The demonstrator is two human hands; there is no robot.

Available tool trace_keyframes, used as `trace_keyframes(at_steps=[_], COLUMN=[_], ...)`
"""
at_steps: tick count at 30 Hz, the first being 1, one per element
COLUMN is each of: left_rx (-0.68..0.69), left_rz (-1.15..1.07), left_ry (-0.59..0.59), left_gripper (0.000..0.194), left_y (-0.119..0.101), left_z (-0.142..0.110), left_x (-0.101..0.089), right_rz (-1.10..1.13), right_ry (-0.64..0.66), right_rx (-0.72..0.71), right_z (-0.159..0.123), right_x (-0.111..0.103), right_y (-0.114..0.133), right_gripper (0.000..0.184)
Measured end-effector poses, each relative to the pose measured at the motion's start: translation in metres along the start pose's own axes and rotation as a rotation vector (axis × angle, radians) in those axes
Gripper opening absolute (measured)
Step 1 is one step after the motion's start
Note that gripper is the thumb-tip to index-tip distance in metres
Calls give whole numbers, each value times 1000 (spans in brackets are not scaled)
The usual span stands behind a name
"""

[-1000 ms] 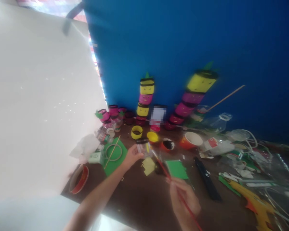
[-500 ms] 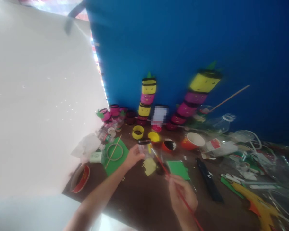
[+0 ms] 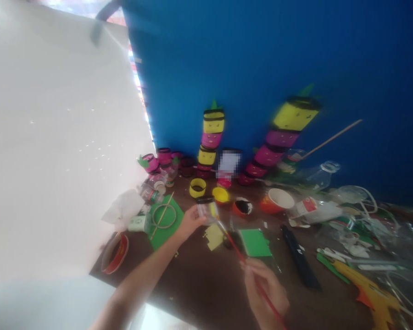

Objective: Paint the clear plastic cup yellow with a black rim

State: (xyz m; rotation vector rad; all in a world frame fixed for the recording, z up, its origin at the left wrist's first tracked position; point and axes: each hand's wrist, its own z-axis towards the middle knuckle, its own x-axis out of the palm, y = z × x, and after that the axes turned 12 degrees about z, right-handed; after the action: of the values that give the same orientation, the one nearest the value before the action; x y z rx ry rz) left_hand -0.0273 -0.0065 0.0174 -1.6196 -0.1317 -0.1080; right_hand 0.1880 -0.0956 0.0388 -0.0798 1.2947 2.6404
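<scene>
Two things are held over a dark brown table (image 3: 189,286): a small clear container (image 3: 203,209) and a red paintbrush (image 3: 237,248). The left hand (image 3: 192,221) pinches the container, black-rimmed and streaked yellow, in front of a bright yellow cup (image 3: 220,195). The right hand (image 3: 266,288) has its fingers closed round the brush handle. The brush tip is at the container's lower right; I cannot tell whether they touch.
</scene>
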Motion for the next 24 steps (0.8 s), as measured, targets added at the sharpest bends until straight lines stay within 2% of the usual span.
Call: trace_keyframes(at_steps=[5,10,15,19,24], left_rx=[10,21,7,-28,-13], left_rz=[4,7,-4,-9,-16], left_ry=[8,50,20,1,15], left_gripper=[58,58,59,60,59], left_y=[-3,-4,-5,-6,-6], left_z=[-1,-3,-3,-2,-2], left_x=[1,1,1,2,2], right_rz=[50,-22,-115,-117,-82], right_ry=[-57,6,33,-20,-8], right_rx=[9,-33,-33,-11,-75], right_z=[8,18,8,0,7], right_x=[3,10,3,-3,3], right_y=[10,6,0,3,4], right_gripper=[5,2,6,7,3])
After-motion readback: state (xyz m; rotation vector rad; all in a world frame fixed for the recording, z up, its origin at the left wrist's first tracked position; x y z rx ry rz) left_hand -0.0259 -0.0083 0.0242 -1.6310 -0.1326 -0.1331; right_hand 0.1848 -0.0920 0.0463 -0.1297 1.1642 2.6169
